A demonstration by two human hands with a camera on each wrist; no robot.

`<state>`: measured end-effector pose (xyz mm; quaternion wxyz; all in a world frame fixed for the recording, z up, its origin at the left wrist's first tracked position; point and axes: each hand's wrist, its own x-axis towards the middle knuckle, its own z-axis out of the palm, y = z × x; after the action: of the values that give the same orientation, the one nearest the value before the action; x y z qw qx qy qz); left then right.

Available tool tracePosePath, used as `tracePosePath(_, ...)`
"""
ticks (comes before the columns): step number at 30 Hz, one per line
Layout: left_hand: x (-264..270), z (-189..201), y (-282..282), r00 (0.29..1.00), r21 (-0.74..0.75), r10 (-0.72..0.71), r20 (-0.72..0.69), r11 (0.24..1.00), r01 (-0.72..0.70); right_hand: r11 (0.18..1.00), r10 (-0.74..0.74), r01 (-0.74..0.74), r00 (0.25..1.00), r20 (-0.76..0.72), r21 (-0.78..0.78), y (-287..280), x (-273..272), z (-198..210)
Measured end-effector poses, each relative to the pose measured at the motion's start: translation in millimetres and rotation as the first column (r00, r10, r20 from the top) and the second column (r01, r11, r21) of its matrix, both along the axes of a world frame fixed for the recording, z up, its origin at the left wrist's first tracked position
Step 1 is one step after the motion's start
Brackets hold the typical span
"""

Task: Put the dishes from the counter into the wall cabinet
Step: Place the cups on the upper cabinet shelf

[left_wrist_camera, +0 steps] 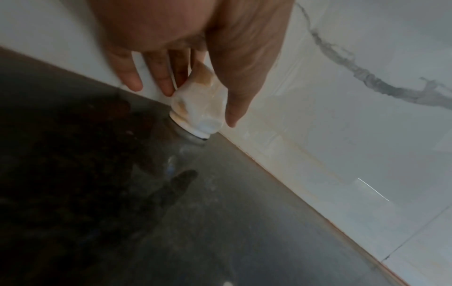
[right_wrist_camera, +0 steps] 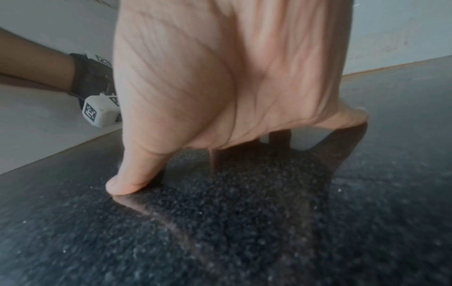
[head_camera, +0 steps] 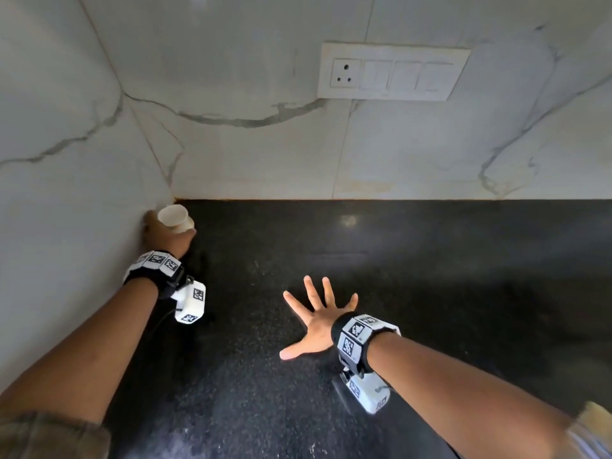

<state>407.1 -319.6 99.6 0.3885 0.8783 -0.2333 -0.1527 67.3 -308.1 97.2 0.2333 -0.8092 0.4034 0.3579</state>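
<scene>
A small white cup (head_camera: 174,218) with faint brown stains sits in the back left corner of the black counter (head_camera: 430,276), tilted with its mouth toward me. My left hand (head_camera: 165,236) grips it, fingers and thumb curled round its side. In the left wrist view the cup (left_wrist_camera: 198,104) has its base at the counter surface, right by the wall joint; I cannot tell if it touches. My right hand (head_camera: 318,313) lies spread on the counter in the middle, holding nothing. Its thumb (right_wrist_camera: 122,185) touches the stone. No wall cabinet is in view.
White marble-look tiles cover the back wall and the left side wall (head_camera: 66,160), which stands close against my left hand. A white socket and switch panel (head_camera: 392,72) is mounted on the back wall. The counter stretches bare to the right.
</scene>
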Motion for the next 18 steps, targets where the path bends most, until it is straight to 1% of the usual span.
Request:
tracePosePath(3,-7,-5,-10,0.998,-0.037,0.068,0.017,0.997,-0.068,1.0,0.003,-0.003,1.0,0.0,0.01,-2,0,-1)
tracePosePath(5,-9,-6,-15,0.996,-0.037,0.082,0.029,0.996,-0.081,1.0,0.0,0.0,1.0,0.001,0.011,-3,0,-3)
tracePosePath(8,-5,-11,-21,0.998,0.034,0.037,0.05,0.999,-0.039,1.0,0.003,-0.003,1.0,0.006,0.004,-4,0,-5)
tracePosePath(10,-5,-12,-22,0.999,0.042,0.024,0.028,0.999,-0.025,1.0,0.006,-0.006,1.0,0.008,-0.004,-4,0,-5)
tracePosePath(12,-6,-12,-21,1.0,-0.004,-0.001,0.018,1.0,0.001,1.0,0.005,-0.005,1.0,0.013,-0.005,-5,0,-6)
tracePosePath(15,-17,-12,-14,0.996,-0.085,-0.086,-0.007,0.993,0.085,1.0,-0.004,0.004,1.0,0.028,-0.005,-5,-1,-8)
tracePosePath(18,-39,-5,-4,0.989,-0.113,-0.145,0.009,0.983,0.145,1.0,-0.005,0.006,1.0,0.03,-0.013,-6,-1,-10)
